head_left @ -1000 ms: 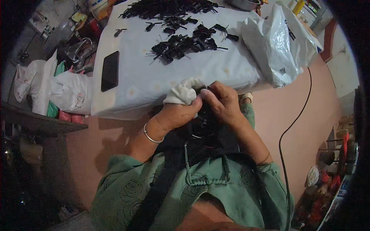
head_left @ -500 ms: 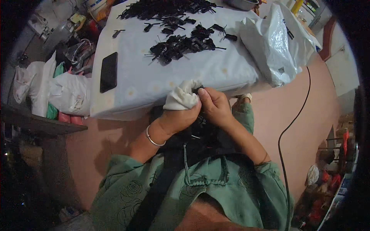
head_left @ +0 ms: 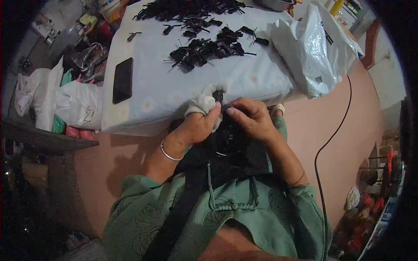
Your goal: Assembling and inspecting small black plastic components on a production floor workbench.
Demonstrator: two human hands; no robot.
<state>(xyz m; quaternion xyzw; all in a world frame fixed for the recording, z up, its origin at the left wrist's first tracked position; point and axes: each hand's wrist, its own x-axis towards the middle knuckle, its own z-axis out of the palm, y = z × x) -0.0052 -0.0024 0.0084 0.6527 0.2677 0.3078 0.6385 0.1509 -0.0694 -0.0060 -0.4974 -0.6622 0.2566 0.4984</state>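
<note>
My left hand is closed round a bunched white cloth at the near edge of the table. A small black plastic part pokes up from the cloth, gripped with it by the thumb. Just to the right, my right hand has its fingers curled and its thumb drawn in toward the forefinger; whatever it may pinch is too small to make out. Below both hands, more black parts lie in the dark area over my lap. A loose cluster of similar black parts sits farther back on the table.
The table has a pale cover. A black phone lies at its left, and a larger black heap at the far side. A white plastic bag stands at the right. A black cable crosses the floor; bags fill the left shelf.
My right hand has moved slightly right and down, away from the cloth. My left hand has turned, and the black part now shows upright above its thumb.
</note>
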